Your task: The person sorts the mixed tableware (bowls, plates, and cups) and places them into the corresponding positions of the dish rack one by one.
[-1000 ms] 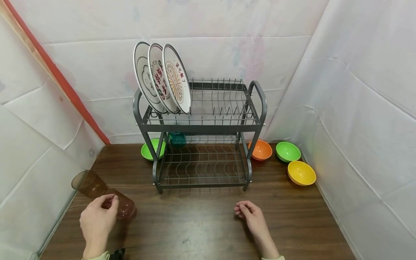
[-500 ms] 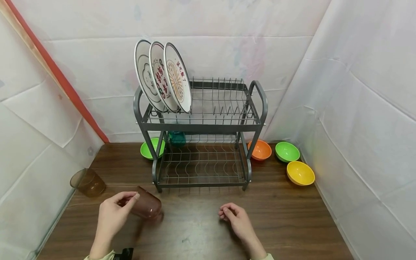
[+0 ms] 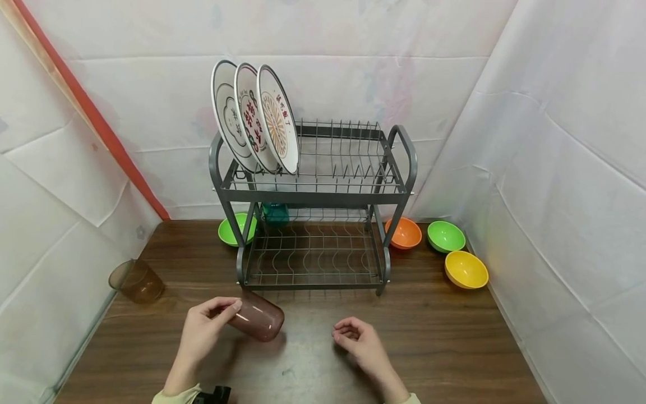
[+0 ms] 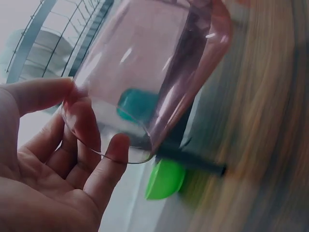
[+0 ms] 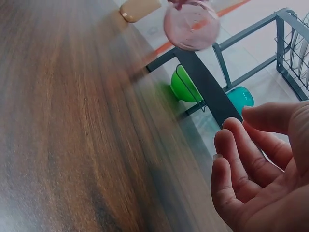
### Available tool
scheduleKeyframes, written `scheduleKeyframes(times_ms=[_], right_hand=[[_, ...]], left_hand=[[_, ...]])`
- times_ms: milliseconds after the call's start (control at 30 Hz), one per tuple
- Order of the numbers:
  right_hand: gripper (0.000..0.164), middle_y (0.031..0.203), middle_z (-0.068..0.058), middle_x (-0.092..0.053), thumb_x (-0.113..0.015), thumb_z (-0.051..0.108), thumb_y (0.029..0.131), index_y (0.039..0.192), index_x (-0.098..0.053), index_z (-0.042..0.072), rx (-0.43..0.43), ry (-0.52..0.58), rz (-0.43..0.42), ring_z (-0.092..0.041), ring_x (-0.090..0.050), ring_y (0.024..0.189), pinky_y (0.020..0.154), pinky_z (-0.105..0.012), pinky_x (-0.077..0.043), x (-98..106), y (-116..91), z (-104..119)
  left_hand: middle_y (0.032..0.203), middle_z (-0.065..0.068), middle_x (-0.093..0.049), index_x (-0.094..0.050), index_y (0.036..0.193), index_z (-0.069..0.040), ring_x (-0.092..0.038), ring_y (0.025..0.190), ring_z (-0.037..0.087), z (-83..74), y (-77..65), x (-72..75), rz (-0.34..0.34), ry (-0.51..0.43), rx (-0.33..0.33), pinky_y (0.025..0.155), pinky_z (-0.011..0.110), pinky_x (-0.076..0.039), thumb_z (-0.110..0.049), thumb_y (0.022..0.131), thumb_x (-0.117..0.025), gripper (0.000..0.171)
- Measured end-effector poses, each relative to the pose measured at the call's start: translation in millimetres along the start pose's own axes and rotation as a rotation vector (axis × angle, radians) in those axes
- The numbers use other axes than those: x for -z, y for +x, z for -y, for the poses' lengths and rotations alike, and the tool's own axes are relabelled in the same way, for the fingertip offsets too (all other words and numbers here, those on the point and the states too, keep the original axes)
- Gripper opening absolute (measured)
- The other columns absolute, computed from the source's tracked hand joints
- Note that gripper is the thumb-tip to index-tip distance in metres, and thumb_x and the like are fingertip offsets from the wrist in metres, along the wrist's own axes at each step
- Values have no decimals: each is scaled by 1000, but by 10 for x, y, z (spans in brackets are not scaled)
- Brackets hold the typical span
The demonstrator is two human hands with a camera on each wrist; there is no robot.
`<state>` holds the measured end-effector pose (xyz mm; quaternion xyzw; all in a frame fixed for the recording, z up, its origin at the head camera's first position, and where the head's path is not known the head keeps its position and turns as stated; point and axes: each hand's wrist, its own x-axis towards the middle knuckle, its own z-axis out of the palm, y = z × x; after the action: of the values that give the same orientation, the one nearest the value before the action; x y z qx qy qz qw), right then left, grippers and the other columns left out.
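Observation:
My left hand (image 3: 202, 331) pinches a clear pinkish-purple cup (image 3: 259, 317) by its rim, in front of the dish rack. The cup is tilted, its base pointing right toward my other hand. In the left wrist view, the thumb and fingers grip the rim of the cup (image 4: 140, 58) from both sides. My right hand (image 3: 363, 345) hovers over the table to the right of the cup, its fingers loosely curled with nothing in them. The right wrist view shows those fingers (image 5: 236, 164) bare and the round base of the cup (image 5: 191, 25) beyond.
A dark two-tier dish rack (image 3: 313, 197) stands at the back, with patterned plates (image 3: 276, 120) in its upper left. An amber cup (image 3: 136, 281) is at the left. Green (image 3: 447, 236), orange (image 3: 405, 233) and yellow bowls (image 3: 466, 270) sit right. A teal cup (image 3: 275, 214) shows behind the rack.
My left hand has carried the pinkish-purple cup rightward, away from the amber cup, to the front of the rack. My right hand has moved left toward it.

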<state>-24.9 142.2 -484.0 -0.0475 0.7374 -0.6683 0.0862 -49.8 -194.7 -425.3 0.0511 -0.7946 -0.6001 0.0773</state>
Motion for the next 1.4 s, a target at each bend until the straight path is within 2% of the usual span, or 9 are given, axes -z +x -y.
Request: scheduleKeyframes(times_ms=[233, 400, 500, 600, 867, 1033, 1167, 1267, 1400], right_hand=[[26, 99, -18, -69, -73, -5, 85, 108, -64, -10, -26, 17, 27, -16, -65, 86, 74, -23, -52, -45, -7, -8], [31, 105, -24, -66, -74, -7, 83, 111, -63, -9, 23, 11, 29, -32, -65, 94, 76, -25, -54, -117, -21, 72], [37, 109, -23, -65, -78, -4, 81, 115, -62, -6, 57, 33, 20, -36, -63, 100, 78, -27, -54, -158, -28, 112], [47, 112, -19, -64, -80, -4, 77, 120, -60, -4, 92, 83, 7, -29, -62, 102, 81, -29, -55, -188, -25, 99], [60, 123, -9, -61, -81, -8, 73, 128, -57, -2, 227, 133, -53, -15, -59, 109, 89, -32, -51, -192, -33, 137], [64, 129, -10, -59, -81, -9, 74, 132, -54, -2, 288, 132, -79, -16, -60, 114, 96, -29, -47, -156, -43, 138], [69, 133, -17, -57, -81, -12, 72, 135, -53, -2, 329, 125, -114, -16, -59, 117, 98, -26, -44, -125, -39, 162], [74, 136, -20, -55, -82, -11, 72, 139, -51, -1, 336, 110, -130, -14, -55, 121, 98, -25, -45, -99, -30, 174], [79, 140, -18, -51, -82, -8, 75, 144, -45, -1, 319, 72, -136, -13, -52, 122, 97, -24, -45, -65, -23, 180]], left_hand=[[81, 1, -70, -69, 99, 14, -64, 74, 9, 3, -40, -298, 49, -368, 139, 67, 24, -54, -3, 91, -71, 19], [81, 1, -69, -74, 93, 0, -66, 73, 11, 25, -87, -529, 100, -613, 226, 71, 26, -55, 0, 92, -67, 7], [84, 0, -68, -76, 90, -10, -65, 75, 11, 51, -121, -654, 159, -714, 255, 74, 27, -55, 0, 94, -63, 16], [86, -2, -68, -76, 90, -16, -64, 78, 10, 73, -159, -763, 225, -793, 276, 77, 28, -54, -1, 96, -58, 23], [85, -2, -65, -72, 95, -15, -61, 80, 11, 104, -220, -1010, 329, -938, 337, 75, 28, -51, -6, 101, -52, 23], [86, 0, -65, -68, 95, -14, -61, 79, 11, 95, -255, -1145, 308, -907, 361, 76, 29, -53, -9, 101, -55, 15], [90, 3, -68, -66, 99, -11, -64, 84, 14, 97, -275, -1227, 312, -729, 378, 79, 31, -53, -17, 100, -60, 9], [93, 4, -70, -66, 108, -4, -66, 89, 15, 103, -295, -1262, 347, -585, 378, 82, 32, -54, -23, 100, -61, 21], [96, 7, -70, -61, 121, 6, -66, 90, 17, 114, -331, -1290, 416, -472, 361, 81, 32, -54, -27, 102, -58, 39]])
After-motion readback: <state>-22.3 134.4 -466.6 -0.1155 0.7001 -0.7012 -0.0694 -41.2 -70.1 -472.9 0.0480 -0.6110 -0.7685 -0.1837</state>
